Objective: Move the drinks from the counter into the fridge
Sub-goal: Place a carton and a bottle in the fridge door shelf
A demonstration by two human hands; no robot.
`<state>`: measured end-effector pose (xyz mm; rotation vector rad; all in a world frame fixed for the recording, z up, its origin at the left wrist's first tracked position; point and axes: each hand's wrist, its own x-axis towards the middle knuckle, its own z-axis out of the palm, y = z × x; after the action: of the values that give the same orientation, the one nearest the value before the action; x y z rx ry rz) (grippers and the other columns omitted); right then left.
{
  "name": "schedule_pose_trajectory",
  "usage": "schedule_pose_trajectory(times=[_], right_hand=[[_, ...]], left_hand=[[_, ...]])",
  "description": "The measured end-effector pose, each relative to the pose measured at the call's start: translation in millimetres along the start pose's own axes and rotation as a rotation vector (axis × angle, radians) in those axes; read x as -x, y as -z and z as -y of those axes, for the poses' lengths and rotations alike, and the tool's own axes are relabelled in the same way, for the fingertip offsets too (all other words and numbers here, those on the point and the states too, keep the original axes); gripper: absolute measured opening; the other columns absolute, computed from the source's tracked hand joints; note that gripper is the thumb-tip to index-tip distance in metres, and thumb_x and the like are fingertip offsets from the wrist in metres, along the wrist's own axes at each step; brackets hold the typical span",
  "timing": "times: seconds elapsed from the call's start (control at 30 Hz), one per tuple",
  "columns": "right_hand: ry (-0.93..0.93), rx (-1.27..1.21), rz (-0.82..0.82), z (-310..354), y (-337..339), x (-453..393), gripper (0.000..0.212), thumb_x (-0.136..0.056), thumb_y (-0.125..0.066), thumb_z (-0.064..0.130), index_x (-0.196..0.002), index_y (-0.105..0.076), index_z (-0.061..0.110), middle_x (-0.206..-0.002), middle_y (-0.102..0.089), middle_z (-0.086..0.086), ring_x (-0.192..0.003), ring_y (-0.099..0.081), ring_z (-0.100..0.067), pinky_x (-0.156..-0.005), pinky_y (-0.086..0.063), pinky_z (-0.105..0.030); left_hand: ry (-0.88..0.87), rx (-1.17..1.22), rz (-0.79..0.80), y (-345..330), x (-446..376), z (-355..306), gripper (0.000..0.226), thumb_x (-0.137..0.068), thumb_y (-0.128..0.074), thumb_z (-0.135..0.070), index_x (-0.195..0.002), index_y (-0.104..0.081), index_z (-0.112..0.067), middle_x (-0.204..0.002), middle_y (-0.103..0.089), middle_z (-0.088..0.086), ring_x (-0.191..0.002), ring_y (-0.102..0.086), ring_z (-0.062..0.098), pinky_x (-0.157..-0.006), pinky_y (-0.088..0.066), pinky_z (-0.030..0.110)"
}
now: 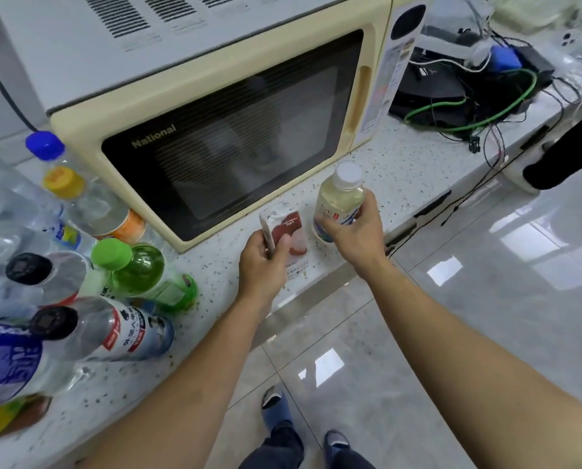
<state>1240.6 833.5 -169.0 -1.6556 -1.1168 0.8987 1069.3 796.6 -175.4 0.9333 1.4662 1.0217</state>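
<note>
Crowding counter's (215, 275) left end: cluster of bottles (79, 265), green-capped bottle (140, 269) nearest front of cream National microwave (215, 130). Left hand (262, 265) gripping white-and-red drink carton (288, 231), thumb lying across its front, fingers wrapping far side, at counter's front edge. Right hand (354, 231) gripping pale-yellow drink bottle (338, 201) with white cap, fingers curling round label, just beside carton. Cables (469, 103) lying tangled at far right.

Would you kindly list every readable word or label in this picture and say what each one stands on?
"National": on the microwave door, lower left corner.
Small white print on the carton's red panel: too blurred to read.
Labels on the pale bottle and the bottles at left: too blurred to read.
</note>
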Motion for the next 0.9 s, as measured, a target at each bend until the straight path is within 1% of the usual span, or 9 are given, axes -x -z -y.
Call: schedule_pose_trajectory(times=[0.1, 0.23, 0.3, 0.37, 0.47, 0.57, 0.67, 0.8, 0.9], right_hand=[[0.004, -0.050, 0.009, 1.5, 5.6, 9.6, 0.063, -0.073, -0.086, 0.033, -0.122, -0.047, 0.034, -0.108, -0.059, 0.023, -0.098, -0.061, 0.004, -0.084, -0.054, -0.026], [0.008, -0.175, 0.056, 2.3, 19.2, 44.5, 0.056, -0.073, -0.085, 0.033, -0.120, -0.055, 0.030, -0.108, -0.067, 0.012, -0.095, -0.067, -0.001, -0.074, -0.058, -0.020], [-0.014, -0.253, 0.126, 0.4, 24.5, 68.2, 0.046, -0.076, -0.084, 0.028, -0.115, -0.059, 0.030, -0.105, -0.072, 0.007, -0.094, -0.070, -0.004, -0.074, -0.060, -0.021], [-0.032, -0.304, 0.184, -4.0, 26.2, 93.1, 0.040, -0.079, -0.083, 0.022, -0.113, -0.063, 0.023, -0.100, -0.074, 0.005, -0.091, -0.072, -0.007, -0.073, -0.060, -0.024], [-0.068, -0.354, 0.297, -14.6, 22.1, 132.4, 0.034, -0.079, -0.083, 0.017, -0.108, -0.066, 0.018, -0.096, -0.076, 0.001, -0.087, -0.073, -0.011, -0.068, -0.057, -0.022], [-0.094, -0.349, 0.427, -28.2, 11.0, 173.2, 0.032, -0.077, -0.084, 0.017, -0.105, -0.067, 0.017, -0.094, -0.076, 0.000, -0.086, -0.074, -0.013, -0.066, -0.057, -0.021], [-0.105, -0.311, 0.551, -36.1, -5.5, 215.7, 0.034, -0.076, -0.085, 0.016, -0.104, -0.067, 0.018, -0.092, -0.076, 0.003, -0.085, -0.073, -0.012, -0.065, -0.057, -0.021], [-0.081, -0.260, 0.729, -34.6, -29.6, 275.4, 0.041, -0.073, -0.086, 0.017, -0.107, -0.065, 0.025, -0.094, -0.075, 0.014, -0.085, -0.072, -0.004, -0.061, -0.055, -0.015], [-0.034, -0.214, 0.853, -29.1, -43.0, 322.8, 0.044, -0.071, -0.087, 0.023, -0.105, -0.063, 0.035, -0.096, -0.072, 0.022, -0.087, -0.070, 0.002, -0.060, -0.054, -0.012]], left_hand=[[0.148, 0.167, 0.019, 11.2, 26.3, 1.2, 0.020, -0.097, -0.055, -0.042, -0.110, -0.064, -0.030, -0.101, -0.076, -0.004, -0.088, -0.075, 0.015, -0.071, -0.062, 0.037], [0.311, 0.437, 0.013, 24.6, 76.8, 9.2, 0.036, -0.095, -0.048, -0.051, -0.117, -0.063, -0.027, -0.103, -0.077, 0.003, -0.095, -0.074, 0.023, -0.085, -0.058, 0.046], [0.361, 0.583, -0.025, 30.8, 105.5, 14.4, 0.043, -0.091, -0.052, -0.051, -0.118, -0.065, -0.020, -0.106, -0.076, 0.007, -0.096, -0.074, 0.026, -0.082, -0.059, 0.047], [0.355, 0.662, -0.047, 38.2, 135.4, 21.9, 0.047, -0.084, -0.062, -0.049, -0.114, -0.066, -0.013, -0.110, -0.073, 0.008, -0.098, -0.072, 0.028, -0.078, -0.059, 0.050], [0.314, 0.681, -0.085, 52.4, 185.7, 35.9, 0.054, -0.076, -0.074, -0.045, -0.117, -0.065, -0.012, -0.114, -0.070, 0.014, -0.097, -0.071, 0.029, -0.077, -0.059, 0.048], [0.310, 0.632, -0.164, 70.8, 237.2, 56.1, 0.064, -0.067, -0.083, -0.042, -0.122, -0.061, -0.020, -0.113, -0.073, 0.011, -0.095, -0.072, 0.029, -0.077, -0.054, 0.047], [0.323, 0.579, -0.310, 91.8, 287.0, 72.9, 0.054, -0.074, -0.081, -0.033, -0.123, -0.060, -0.025, -0.110, -0.074, 0.011, -0.094, -0.074, 0.029, -0.068, -0.057, 0.042], [0.256, 0.522, -0.521, 127.7, 350.9, 82.9, 0.048, -0.077, -0.080, -0.027, -0.120, -0.062, -0.015, -0.090, -0.073, 0.013, -0.074, -0.073, 0.026, -0.055, -0.054, 0.037], [0.195, 0.492, -0.637, 159.2, 397.8, 87.2, 0.044, -0.071, -0.081, -0.039, -0.110, -0.069, -0.024, -0.096, -0.074, 0.014, -0.083, -0.072, 0.030, -0.062, -0.059, 0.048]])
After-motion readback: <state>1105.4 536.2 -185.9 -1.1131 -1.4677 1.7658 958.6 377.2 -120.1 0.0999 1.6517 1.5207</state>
